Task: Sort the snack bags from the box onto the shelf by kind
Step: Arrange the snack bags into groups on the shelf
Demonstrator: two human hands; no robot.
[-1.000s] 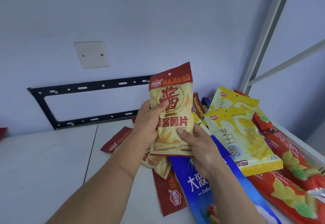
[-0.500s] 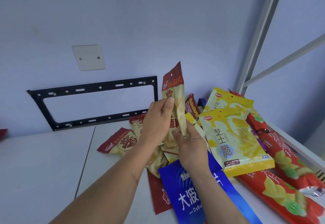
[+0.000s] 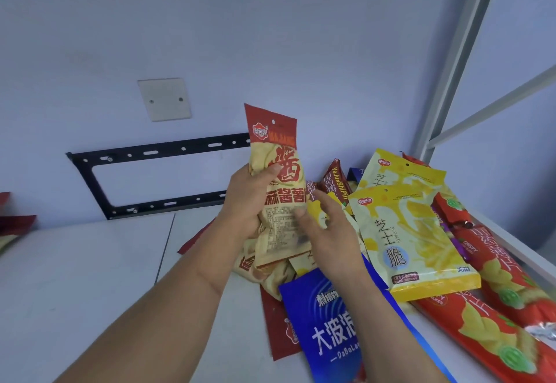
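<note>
Two hands at one upright cream-and-red snack bag (image 3: 278, 190), left hand (image 3: 249, 202) gripping it, right hand (image 3: 328, 232) spread, fingertips touching it

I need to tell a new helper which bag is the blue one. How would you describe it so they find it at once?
Start from the white shelf and look at the pile of snack bags on its right side. At the pile's near edge, under the right hand, lies the blue bag. It is the only blue one with big white characters; the bags beside it are yellow or red.
</note>
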